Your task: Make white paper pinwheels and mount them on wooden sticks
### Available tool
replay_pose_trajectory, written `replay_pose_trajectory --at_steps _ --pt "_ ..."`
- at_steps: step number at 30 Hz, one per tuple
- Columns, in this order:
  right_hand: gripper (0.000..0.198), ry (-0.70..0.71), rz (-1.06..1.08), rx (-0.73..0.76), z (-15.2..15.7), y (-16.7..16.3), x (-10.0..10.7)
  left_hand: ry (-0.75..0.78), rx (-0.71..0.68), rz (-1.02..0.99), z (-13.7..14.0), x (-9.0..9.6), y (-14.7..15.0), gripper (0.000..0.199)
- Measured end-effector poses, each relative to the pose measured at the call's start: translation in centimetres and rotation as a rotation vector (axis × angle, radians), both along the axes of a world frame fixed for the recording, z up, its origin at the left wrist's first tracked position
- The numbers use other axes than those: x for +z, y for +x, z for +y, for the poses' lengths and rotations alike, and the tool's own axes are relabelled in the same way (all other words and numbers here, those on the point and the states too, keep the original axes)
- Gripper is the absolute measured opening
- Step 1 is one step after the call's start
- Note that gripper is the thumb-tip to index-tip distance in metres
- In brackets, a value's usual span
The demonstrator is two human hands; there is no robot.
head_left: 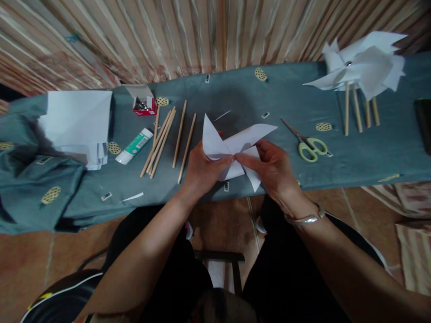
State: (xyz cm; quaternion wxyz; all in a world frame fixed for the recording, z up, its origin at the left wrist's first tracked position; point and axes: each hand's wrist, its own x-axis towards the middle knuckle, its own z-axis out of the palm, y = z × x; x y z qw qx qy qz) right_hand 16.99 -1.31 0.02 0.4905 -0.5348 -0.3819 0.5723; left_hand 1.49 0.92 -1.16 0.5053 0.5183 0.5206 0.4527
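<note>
Here I have the folded white paper (252, 137), right over the near edge of the table, with both thumbs meeting at its middle: the left hand (207, 168) pinches it from one side, the right hand (274, 166) from the other, fingers curled beneath and partly hidden from me. I judge it very light, crisp along the creases yet springy in the curling points, easy to dent or tear; the centre, where the layers gather, looks the surest hold, and I'd spare the loose tips. Under it runs a blue-green tablecloth (286, 94) printed with pineapples, rumpled at the left end. Green-handled scissors (305, 142) lie just beyond the right hand, wooden sticks (162, 143) beyond the left. And around it all, a pleated striped curtain (215, 31) behind, a tiled floor (225, 220) below, the light rather dim.
</note>
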Motion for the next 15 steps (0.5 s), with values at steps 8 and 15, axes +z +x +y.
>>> replay_pose_trajectory --at_steps 8,15 --pt "0.037 0.010 0.021 -0.019 0.05 -0.15 -0.23 -0.027 0.016 -0.006 -0.04 -0.14 0.23 0.056" --pt "0.035 -0.003 0.016 -0.030 0.05 -0.22 -0.18 -0.078 0.007 -0.069 -0.09 -0.40 0.43 0.056"
